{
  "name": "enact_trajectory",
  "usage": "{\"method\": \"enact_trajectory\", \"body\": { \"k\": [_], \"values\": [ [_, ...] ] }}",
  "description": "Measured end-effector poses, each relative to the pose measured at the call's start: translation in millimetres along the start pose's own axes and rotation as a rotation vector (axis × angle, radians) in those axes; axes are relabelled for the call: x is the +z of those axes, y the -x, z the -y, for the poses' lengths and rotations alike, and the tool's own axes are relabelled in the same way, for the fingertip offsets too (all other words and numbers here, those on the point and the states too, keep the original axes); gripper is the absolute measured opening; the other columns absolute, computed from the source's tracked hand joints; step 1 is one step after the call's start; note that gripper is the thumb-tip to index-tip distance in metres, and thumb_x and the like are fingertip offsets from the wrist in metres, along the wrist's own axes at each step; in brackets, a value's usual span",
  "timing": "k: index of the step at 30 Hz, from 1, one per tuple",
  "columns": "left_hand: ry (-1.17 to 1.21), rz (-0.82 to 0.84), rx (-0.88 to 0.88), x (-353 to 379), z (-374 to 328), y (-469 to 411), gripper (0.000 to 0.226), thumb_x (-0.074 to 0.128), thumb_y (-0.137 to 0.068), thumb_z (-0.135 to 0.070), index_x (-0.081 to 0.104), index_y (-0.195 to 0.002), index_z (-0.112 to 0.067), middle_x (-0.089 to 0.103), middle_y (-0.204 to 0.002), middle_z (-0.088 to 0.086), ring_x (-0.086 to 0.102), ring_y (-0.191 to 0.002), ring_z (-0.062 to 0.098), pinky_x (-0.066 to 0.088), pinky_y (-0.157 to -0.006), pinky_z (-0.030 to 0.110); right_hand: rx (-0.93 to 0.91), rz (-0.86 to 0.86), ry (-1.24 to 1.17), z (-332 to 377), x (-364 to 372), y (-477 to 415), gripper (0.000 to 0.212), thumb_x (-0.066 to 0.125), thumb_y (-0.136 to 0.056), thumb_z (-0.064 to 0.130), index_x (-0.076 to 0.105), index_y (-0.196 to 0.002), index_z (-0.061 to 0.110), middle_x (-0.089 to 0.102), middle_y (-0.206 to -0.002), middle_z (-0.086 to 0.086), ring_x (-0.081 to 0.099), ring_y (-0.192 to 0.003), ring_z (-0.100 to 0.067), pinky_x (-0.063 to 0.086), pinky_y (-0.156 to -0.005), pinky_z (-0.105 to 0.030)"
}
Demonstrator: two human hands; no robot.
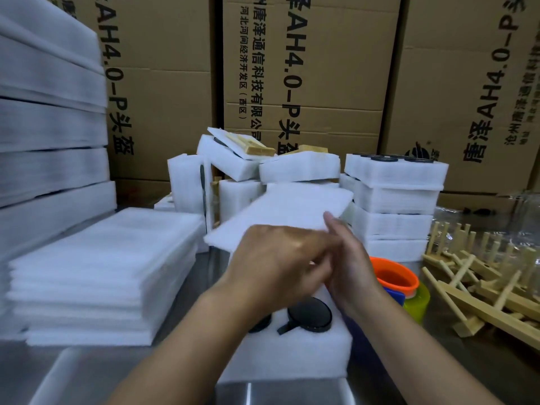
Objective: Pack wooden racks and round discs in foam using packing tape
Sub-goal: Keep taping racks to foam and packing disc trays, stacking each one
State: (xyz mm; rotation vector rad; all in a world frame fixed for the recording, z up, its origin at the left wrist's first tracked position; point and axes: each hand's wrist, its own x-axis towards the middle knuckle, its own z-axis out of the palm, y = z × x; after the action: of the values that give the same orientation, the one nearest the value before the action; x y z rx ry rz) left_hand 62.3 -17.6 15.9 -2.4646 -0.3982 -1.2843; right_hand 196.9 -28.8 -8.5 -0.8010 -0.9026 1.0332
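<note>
Forearms come in from 6 o'clock and cross low over a white foam block (292, 355) on the steel table (190, 287).

- Left hand (277, 258): back up, fingers curled toward 3 o'clock against the right palm. Blurred, so I cannot tell whether they hold anything.
- Right hand (353, 261): edge-on, fingers straight toward 12, tips at the near edge of a tilted, blurred foam sheet (286, 211). The thumb is hidden behind the left hand, so I cannot tell if it grips.
- Black round discs (310, 317): sunk in the block's cut-outs, just under the hands.
- 3 o'clock: orange ring (397, 276) on a yellow-green roll (420, 302). Beyond them, wooden racks (482, 282) in a loose heap.
- 9 o'clock: stack of flat foam sheets (96, 273).
- 12 o'clock: filled foam blocks (394, 197) piled up, with printed cardboard boxes (306, 68) behind.
</note>
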Motion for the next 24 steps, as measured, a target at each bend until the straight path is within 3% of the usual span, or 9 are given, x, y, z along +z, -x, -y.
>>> {"method": "enact_trajectory", "body": {
  "k": [3,7,9,12,15,18,21,24],
  "values": [
    [0.422,-0.053,-0.147,5,-2,3,0.033,0.054,-0.080,-0.032,0.073,-0.104,-0.021,0.074,-0.091,-0.007,0.070,-0.082,0.008,0.057,-0.070,0.031,-0.016,-0.024,0.011,2,-2,2,0.019,0.048,-0.089,0.006,0.065,-0.081,0.010,0.068,-0.071,-0.007,0.068,-0.065,-0.017,0.053,-0.055,-0.024],
    [0.587,-0.351,-0.436,5,26,1,0.027,0.055,-0.080,-0.023,0.067,-0.102,-0.034,0.071,-0.093,-0.018,0.065,-0.092,-0.001,0.051,-0.083,0.022,0.031,-0.142,0.232,8,-12,0,0.016,0.053,-0.087,0.002,0.065,-0.085,0.011,0.071,-0.075,-0.006,0.066,-0.061,-0.015,0.049,-0.050,-0.021],
    [0.631,-0.365,-0.653,8,46,1,0.032,0.052,-0.079,-0.027,0.063,-0.107,-0.038,0.069,-0.099,-0.019,0.062,-0.099,0.001,0.049,-0.087,0.025,0.077,-0.144,0.379,8,-15,-1,0.019,0.052,-0.086,0.002,0.064,-0.097,0.012,0.071,-0.086,-0.007,0.065,-0.068,-0.018,0.047,-0.052,-0.022],
    [0.601,-0.084,-0.992,23,80,8,0.049,0.053,-0.085,-0.036,0.045,-0.133,-0.031,0.054,-0.126,-0.013,0.052,-0.118,0.013,0.043,-0.098,0.037,0.130,-0.116,0.513,5,-13,0,0.038,0.052,-0.086,0.004,0.058,-0.117,0.025,0.067,-0.105,-0.005,0.063,-0.079,-0.020,0.048,-0.060,-0.025],
    [0.565,0.291,-1.125,36,94,14,0.074,0.052,-0.086,-0.048,0.025,-0.147,-0.017,0.035,-0.150,0.005,0.039,-0.133,0.025,0.033,-0.109,0.040,0.175,-0.103,0.575,2,-8,2,0.035,0.053,-0.087,0.006,0.065,-0.110,0.030,0.066,-0.100,0.004,0.063,-0.078,-0.014,0.048,-0.062,-0.023],
    [0.455,0.536,-1.113,43,89,20,0.075,0.043,-0.092,-0.054,0.012,-0.151,-0.018,0.022,-0.156,0.002,0.029,-0.139,0.022,0.028,-0.102,0.027,0.167,-0.092,0.671,3,-7,4,0.028,0.054,-0.086,0.009,0.070,-0.098,0.028,0.068,-0.094,0.007,0.062,-0.077,-0.009,0.046,-0.064,-0.020],
    [0.391,0.634,-1.049,45,82,21,0.071,0.041,-0.094,-0.052,0.013,-0.150,-0.018,0.026,-0.154,0.001,0.032,-0.137,0.020,0.025,-0.087,0.021,0.094,-0.082,1.023,3,-12,3,0.028,0.052,-0.088,0.025,0.067,-0.110,0.033,0.062,-0.103,0.017,0.059,-0.092,-0.006,0.044,-0.074,-0.020],
    [0.353,0.698,-0.994,44,77,20,0.071,0.042,-0.095,-0.048,0.011,-0.151,-0.017,0.021,-0.156,0.001,0.029,-0.138,0.019,0.025,-0.088,0.020,0.083,-0.048,1.311,1,-11,5,0.030,0.049,-0.088,0.039,0.062,-0.115,0.041,0.055,-0.113,0.018,0.055,-0.106,-0.007,0.045,-0.086,-0.025]
  ]
}}
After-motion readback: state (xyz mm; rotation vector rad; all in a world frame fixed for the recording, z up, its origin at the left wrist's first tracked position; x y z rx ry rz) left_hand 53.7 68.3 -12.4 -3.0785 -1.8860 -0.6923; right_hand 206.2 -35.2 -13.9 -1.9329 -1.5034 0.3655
